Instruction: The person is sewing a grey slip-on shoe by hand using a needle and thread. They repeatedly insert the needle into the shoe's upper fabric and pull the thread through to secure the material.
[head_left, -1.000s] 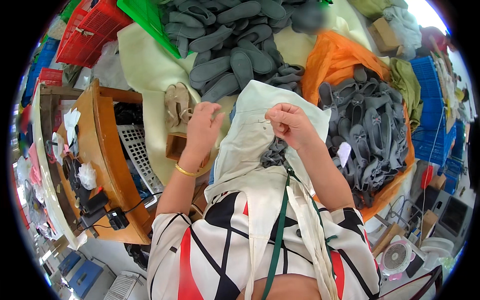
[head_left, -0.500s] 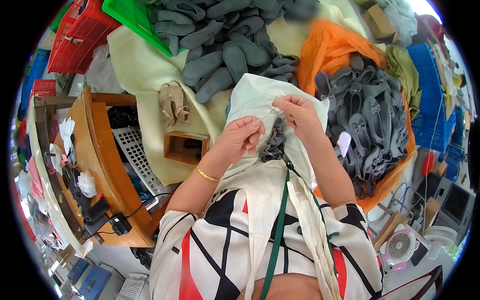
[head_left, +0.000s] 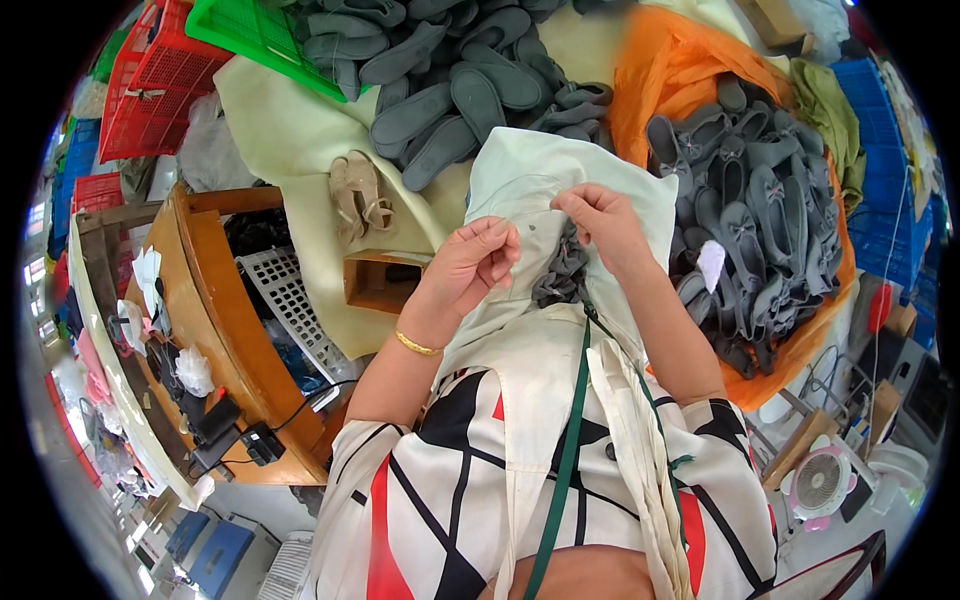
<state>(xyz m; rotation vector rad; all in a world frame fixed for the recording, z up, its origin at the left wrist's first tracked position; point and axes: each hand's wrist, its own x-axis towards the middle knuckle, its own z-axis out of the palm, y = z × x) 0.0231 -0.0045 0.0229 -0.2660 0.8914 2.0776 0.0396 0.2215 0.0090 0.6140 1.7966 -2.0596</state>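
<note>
Above the pale cloth (head_left: 630,165) spread over my lap, my two hands are held a short way apart. My left hand (head_left: 470,262), a gold bangle on its wrist, is closed with thumb and fingertips pressed together; whatever is in that pinch is too small to make out. The fingertips of my right hand (head_left: 602,222) pinch a fine, pale thread (head_left: 522,180), which curves faintly across the cloth toward the left. Below and between the hands, a small heap of grey fabric bows (head_left: 562,272) lies on the cloth.
Grey shoes (head_left: 455,100) are piled ahead, beside a green crate (head_left: 262,45). More grey shoes with bows (head_left: 745,215) fill an orange bag (head_left: 640,95) at right. Beige sandals (head_left: 360,195) and a wooden box (head_left: 372,283) lie left, near a wooden table (head_left: 225,340).
My hands have moved slightly farther apart, and the thread loop that showed between them is now fainter. The view has shifted a little.
</note>
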